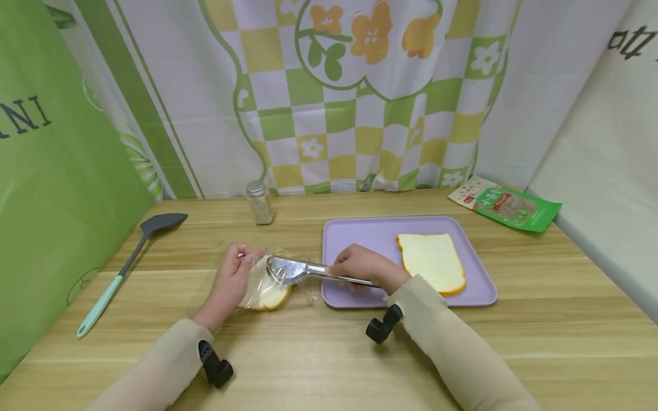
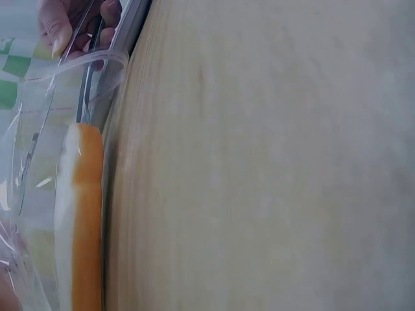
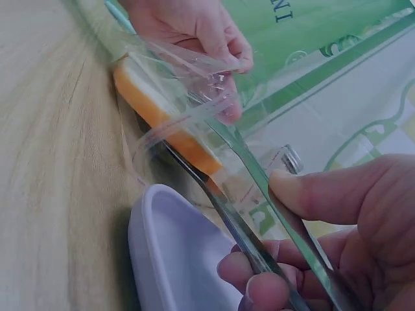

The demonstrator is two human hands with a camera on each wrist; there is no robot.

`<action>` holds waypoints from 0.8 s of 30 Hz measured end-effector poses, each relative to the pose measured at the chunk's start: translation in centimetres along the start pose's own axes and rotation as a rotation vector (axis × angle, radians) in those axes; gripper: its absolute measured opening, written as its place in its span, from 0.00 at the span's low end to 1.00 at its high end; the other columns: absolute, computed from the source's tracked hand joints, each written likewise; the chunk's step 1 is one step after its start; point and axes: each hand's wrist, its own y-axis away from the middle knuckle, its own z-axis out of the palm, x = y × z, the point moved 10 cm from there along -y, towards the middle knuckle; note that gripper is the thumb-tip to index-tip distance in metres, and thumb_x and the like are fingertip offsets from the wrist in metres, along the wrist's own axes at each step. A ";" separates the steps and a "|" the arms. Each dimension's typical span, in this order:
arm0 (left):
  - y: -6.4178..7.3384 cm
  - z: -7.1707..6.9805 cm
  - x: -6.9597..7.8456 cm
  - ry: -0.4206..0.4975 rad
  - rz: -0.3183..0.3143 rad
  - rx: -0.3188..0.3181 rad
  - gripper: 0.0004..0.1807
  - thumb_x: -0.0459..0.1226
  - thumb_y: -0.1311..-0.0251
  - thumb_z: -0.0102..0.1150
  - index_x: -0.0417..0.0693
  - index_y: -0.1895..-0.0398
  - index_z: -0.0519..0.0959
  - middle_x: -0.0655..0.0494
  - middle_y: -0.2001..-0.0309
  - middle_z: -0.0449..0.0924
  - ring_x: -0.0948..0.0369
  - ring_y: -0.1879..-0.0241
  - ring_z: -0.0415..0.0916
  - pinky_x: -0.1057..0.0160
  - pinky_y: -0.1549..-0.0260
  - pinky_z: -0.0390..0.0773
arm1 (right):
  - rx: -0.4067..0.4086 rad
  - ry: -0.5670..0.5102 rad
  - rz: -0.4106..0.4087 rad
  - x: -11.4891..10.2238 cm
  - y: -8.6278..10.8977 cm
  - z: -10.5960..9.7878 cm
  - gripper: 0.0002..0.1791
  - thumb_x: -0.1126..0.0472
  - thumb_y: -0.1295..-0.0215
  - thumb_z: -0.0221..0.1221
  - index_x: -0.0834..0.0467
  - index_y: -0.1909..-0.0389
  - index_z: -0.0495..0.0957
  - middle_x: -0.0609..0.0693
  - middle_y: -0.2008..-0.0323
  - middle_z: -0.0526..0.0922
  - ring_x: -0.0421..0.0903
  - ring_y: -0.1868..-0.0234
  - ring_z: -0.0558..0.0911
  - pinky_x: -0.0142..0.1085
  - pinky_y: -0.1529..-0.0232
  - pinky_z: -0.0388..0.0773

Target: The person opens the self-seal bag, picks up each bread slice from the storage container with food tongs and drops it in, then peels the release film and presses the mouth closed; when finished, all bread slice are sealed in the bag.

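My left hand (image 1: 228,285) pinches the edge of a clear plastic bag (image 3: 178,61). Inside the bag lies a slice of white bread (image 1: 269,295) with a brown crust, low over the table. My right hand (image 1: 366,265) grips a pair of metal tongs (image 1: 293,271), thumb on one arm and fingers under the other in the right wrist view. The tongs' arms reach through the bag's mouth, one above the slice and one below it. To the right, a second bread slice (image 1: 433,262) lies flat on a purple tray (image 1: 341,235).
A turner (image 1: 135,254) with a dark head and mint handle lies on the left of the wooden table (image 1: 303,359). A glass shaker jar (image 1: 260,205) stands at the back. One green packet (image 1: 514,208) lies back right. Patterned curtains (image 1: 339,120) hang behind.
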 end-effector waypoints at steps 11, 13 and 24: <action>0.3 1.0 0.9 -0.028 0.042 -0.059 0.03 0.26 0.32 0.37 0.32 0.63 0.63 0.34 0.47 0.74 0.47 0.43 0.69 0.80 0.53 0.66 | 0.026 -0.037 0.001 0.3 0.4 -0.5 0.10 0.62 0.40 0.58 0.64 0.77 0.78 0.50 0.86 0.74 0.40 0.91 0.67 0.30 0.90 0.64; 0.3 1.4 1.2 -0.028 0.059 -0.090 0.04 0.27 0.32 0.38 0.32 0.63 0.63 0.34 0.47 0.74 0.46 0.43 0.69 0.74 0.47 0.67 | 0.016 -0.029 -0.001 -0.2 0.4 -0.6 0.09 0.62 0.40 0.58 0.63 0.76 0.78 0.50 0.87 0.74 0.40 0.91 0.66 0.30 0.90 0.63; 0.7 3.1 1.4 0.034 0.115 -0.209 0.05 0.28 0.31 0.36 0.33 0.65 0.61 0.35 0.45 0.73 0.46 0.43 0.69 0.70 0.45 0.67 | 0.004 -0.046 0.008 -0.7 -0.4 -0.5 0.07 0.64 0.43 0.60 0.62 0.77 0.79 0.48 0.89 0.72 0.40 0.91 0.64 0.29 0.90 0.62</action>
